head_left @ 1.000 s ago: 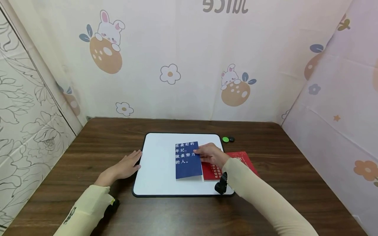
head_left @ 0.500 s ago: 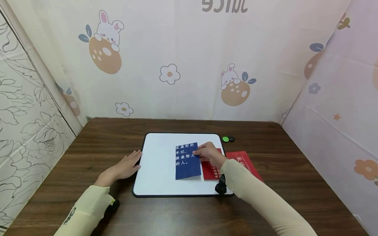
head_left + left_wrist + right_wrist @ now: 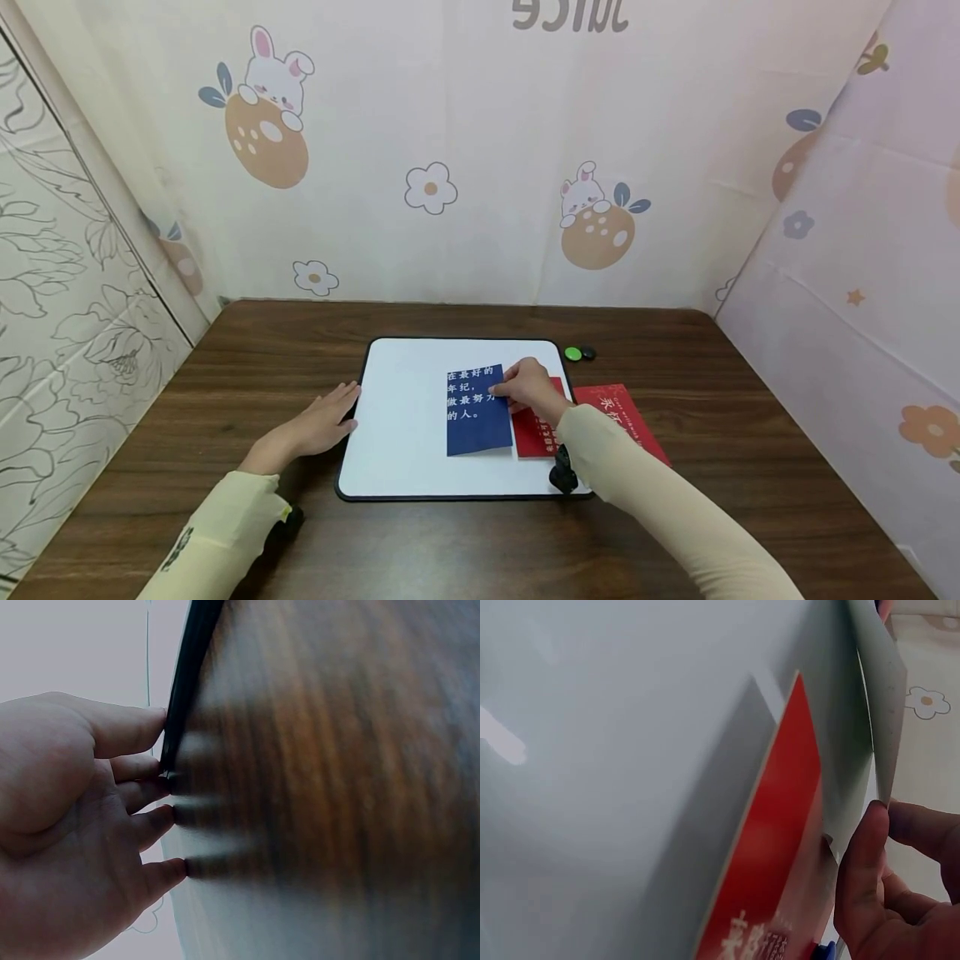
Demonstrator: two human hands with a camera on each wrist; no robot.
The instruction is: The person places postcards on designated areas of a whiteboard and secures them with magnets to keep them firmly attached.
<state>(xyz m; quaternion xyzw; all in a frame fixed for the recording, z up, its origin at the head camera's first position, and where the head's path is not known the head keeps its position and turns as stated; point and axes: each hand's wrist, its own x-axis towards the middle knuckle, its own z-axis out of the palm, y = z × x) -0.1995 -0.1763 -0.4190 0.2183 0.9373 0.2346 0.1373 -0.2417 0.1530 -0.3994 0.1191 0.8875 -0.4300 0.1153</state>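
My right hand (image 3: 529,390) pinches the right edge of a blue card (image 3: 477,429) with white Chinese writing. The card is over the white board (image 3: 401,417), its lower edge slightly lifted. In the right wrist view its pale back (image 3: 889,712) shows between thumb and fingers. Left of it, partly under my right hand, a red card (image 3: 531,437) is on the board's right part; one edge stands up in the right wrist view. My left hand (image 3: 318,427) rests on the table with straight fingers, its fingertips touching the board's black left rim (image 3: 180,690).
Another red card (image 3: 626,417) sticks out past the board's right edge, partly behind my right sleeve. A green round piece (image 3: 573,354) and a black one (image 3: 588,353) lie by the board's upper right corner. Patterned curtains surround the brown wooden table (image 3: 420,550).
The blue card has come down slightly toward me with my right hand, and more of the outer red card shows. My left hand has stayed put.
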